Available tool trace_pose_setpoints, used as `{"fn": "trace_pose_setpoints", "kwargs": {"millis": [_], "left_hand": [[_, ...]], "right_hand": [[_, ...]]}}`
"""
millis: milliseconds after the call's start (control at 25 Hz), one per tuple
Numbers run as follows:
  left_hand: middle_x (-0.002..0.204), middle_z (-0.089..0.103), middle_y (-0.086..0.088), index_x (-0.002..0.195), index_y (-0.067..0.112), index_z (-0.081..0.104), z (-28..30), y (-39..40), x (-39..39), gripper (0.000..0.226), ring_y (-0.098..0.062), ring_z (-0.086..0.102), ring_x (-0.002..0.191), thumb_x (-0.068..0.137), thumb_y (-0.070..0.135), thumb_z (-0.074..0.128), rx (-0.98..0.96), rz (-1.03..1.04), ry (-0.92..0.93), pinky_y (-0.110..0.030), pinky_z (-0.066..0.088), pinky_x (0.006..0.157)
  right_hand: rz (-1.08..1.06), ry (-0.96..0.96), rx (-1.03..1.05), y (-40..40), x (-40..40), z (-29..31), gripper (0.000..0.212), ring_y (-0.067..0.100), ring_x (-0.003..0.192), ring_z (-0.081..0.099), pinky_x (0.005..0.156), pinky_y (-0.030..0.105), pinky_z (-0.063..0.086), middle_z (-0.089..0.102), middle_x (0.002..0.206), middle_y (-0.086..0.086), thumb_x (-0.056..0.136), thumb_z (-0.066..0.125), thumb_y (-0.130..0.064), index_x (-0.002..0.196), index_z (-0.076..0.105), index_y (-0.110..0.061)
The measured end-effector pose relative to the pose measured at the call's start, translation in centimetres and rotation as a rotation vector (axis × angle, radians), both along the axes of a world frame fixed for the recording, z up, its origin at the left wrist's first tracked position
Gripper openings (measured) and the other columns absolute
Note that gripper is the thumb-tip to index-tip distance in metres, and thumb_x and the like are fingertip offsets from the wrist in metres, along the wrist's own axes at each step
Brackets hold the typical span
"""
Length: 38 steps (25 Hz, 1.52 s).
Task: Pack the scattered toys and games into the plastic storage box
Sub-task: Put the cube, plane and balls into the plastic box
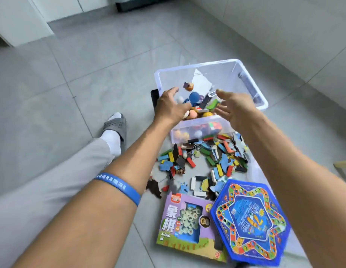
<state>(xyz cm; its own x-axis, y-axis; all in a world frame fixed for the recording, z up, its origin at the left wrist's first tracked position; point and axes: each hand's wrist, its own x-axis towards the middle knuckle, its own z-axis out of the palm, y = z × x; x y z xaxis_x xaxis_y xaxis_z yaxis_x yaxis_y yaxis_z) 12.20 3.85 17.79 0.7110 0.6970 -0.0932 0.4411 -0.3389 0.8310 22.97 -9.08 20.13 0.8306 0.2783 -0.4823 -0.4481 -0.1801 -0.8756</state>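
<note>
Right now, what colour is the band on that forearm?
Blue, with pale markings, on the wristband; the head view shows it.

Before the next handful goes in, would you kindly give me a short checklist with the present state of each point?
1. Left hand free: ok, fingers open over the storage box.
2. Right hand free: ok, open, holding nothing.
3. Room in the box: ok, the far half shows bare bottom.
4. Lid off: ok, top open.
5. Floor pieces cleared: not ok, blocks lie beside the box.
6. Games packed: not ok, chess box and hexagonal game on the floor.
</note>
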Motion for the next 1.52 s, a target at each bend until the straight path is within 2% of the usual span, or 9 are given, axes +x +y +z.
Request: {"fn": "trace_pose_setpoints", "kwargs": {"millis": [120,240,400,640,720,920,1120,1280,1520], "left_hand": [[0.116,0.07,-0.002,0.117,0.016,0.068,-5.3,-1.6,-6.3,0.035,-0.018,0.065,0.101,0.081,0.02,0.066,-0.077,0.097,0.073,-0.024,0.049,0.086],[0.113,0.072,-0.001,0.11,0.018,0.07,-12.7,-3.8,-13.1,0.029,-0.016,0.066,0.097,0.082,0.014,0.063,-0.116,0.082,0.357,-0.02,0.046,0.082],[0.125,0.065,-0.001,0.12,0.02,0.064,-18.8,-3.3,-14.7,0.044,-0.017,0.062,0.109,0.077,0.015,0.063,-0.145,0.03,0.576,-0.021,0.042,0.089],[0.16,-0.001,-0.009,0.154,0.031,0.006,-23.4,-3.5,-9.2,0.125,-0.036,0.007,0.146,0.058,0.049,0.084,-0.145,-0.267,0.816,-0.047,0.023,0.116],[0.16,-0.014,-0.012,0.154,0.03,0.001,-25.0,-5.4,-8.3,0.123,-0.04,-0.001,0.146,0.062,0.042,0.083,-0.062,-0.346,0.87,-0.05,0.019,0.116],[0.132,0.04,-0.009,0.138,0.025,0.043,-27.7,-7.5,-8.9,0.069,-0.031,0.042,0.115,0.075,0.004,0.063,0.055,-0.085,0.521,-0.026,0.035,0.094],[0.093,0.071,0.003,0.095,0.027,0.067,-27.9,-7.0,-7.5,0.04,-0.018,0.066,0.088,0.068,-0.003,0.07,-0.338,0.184,0.415,-0.019,0.046,0.071],[0.089,0.074,0.002,0.088,0.029,0.074,-26.7,-6.6,-7.4,0.044,-0.014,0.065,0.07,0.068,-0.01,0.067,-0.627,0.361,0.36,-0.027,0.054,0.063],[0.089,0.073,-0.018,0.091,0.013,0.072,-25.8,-7.1,-7.3,0.038,-0.028,0.065,0.069,0.075,-0.018,0.057,-0.955,0.487,0.347,-0.042,0.058,0.071]], "right_hand": [[0.163,-0.09,-0.062,-2.7,-5.2,-5.3,0.044,0.029,0.087,0.068,0.082,0.039,0.06,0.067,0.111,0.02,0.091,0.066,-0.01,0.132,0.054,0.002],[0.405,0.088,-0.392,-6.5,-11.0,-14.1,0.039,0.024,0.077,0.064,0.066,0.037,0.057,0.068,0.095,0.011,0.089,0.066,-0.012,0.127,0.06,-0.003],[0.732,-0.049,-0.713,-7.5,-11.2,-20.5,0.046,0.021,0.075,0.063,0.065,0.03,0.05,0.07,0.098,0.008,0.083,0.064,-0.018,0.127,0.06,-0.008],[0.737,-0.372,-0.804,0.0,-8.1,-24.6,0.07,0.038,0.125,0.047,0.094,0.046,0.046,0.031,0.154,0.011,0.083,0.061,-0.041,0.145,0.03,-0.032],[0.796,-0.339,-0.887,1.0,-9.0,-27.3,0.074,0.043,0.126,0.038,0.092,0.052,0.046,0.019,0.157,0.013,0.084,0.058,-0.048,0.147,0.022,-0.032],[0.755,-0.55,-0.827,-0.5,-11.6,-29.6,0.046,0.041,0.095,0.051,0.067,0.043,0.046,0.04,0.13,0.01,0.092,0.053,-0.033,0.134,0.041,-0.023],[0.463,-0.25,-0.589,-2.8,-9.8,-30.7,0.015,0.029,0.082,0.061,0.066,0.032,0.041,0.064,0.098,0.006,0.085,0.059,-0.013,0.098,0.066,-0.017],[0.368,-0.082,-0.496,-3.8,-9.9,-30.6,0.011,0.015,0.062,0.049,0.054,0.028,0.037,0.058,0.07,-0.001,0.087,0.063,-0.02,0.077,0.06,-0.02],[-0.027,0.546,-0.133,-3.2,-11.9,-28.7,0.01,0.017,0.054,0.064,0.053,0.028,0.054,0.067,0.061,0.005,0.088,0.066,-0.012,0.091,0.068,-0.002]]}}
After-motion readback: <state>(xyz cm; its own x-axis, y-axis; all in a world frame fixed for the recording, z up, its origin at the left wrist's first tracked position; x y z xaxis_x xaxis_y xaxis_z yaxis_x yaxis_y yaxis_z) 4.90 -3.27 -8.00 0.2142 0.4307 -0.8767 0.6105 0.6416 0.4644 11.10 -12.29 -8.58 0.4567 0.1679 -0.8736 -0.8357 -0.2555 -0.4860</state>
